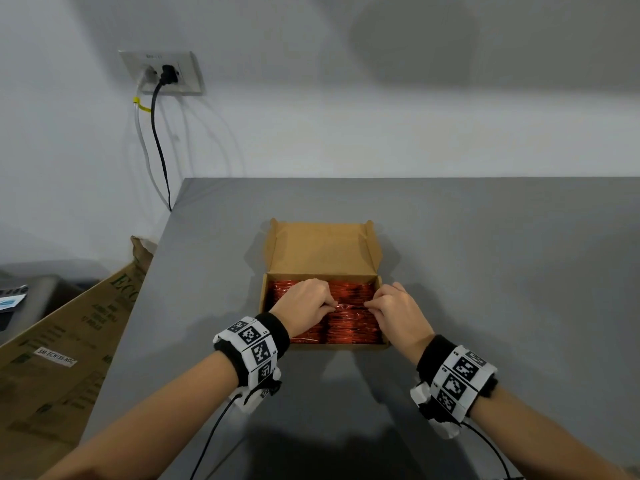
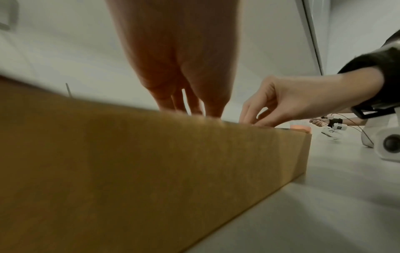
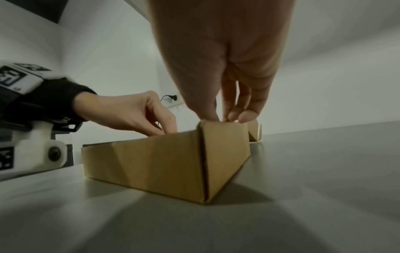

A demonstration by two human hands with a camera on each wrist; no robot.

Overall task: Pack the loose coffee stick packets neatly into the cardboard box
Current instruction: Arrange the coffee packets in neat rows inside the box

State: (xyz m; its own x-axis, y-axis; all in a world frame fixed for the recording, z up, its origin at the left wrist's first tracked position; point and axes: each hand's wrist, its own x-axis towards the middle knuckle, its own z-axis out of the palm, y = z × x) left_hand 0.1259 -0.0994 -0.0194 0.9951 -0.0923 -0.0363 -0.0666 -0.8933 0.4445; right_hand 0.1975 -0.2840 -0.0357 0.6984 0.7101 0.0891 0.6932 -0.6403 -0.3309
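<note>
Coffee stick packets (image 1: 349, 327), red foil, packed in rows inside cardboard box (image 1: 322, 247) at mid-desk (image 1: 485, 271), lid flap standing open behind. Left hand (image 1: 304, 303) and right hand (image 1: 398, 310) both over box centre, fingertips curled and pinching one packet at its two ends, likely to seat it level with its row. Packing judged almost complete. Beside desk, left of box: large carton (image 1: 69, 344), print partly legible, "ECO"; remaining label text too blurred.
</note>
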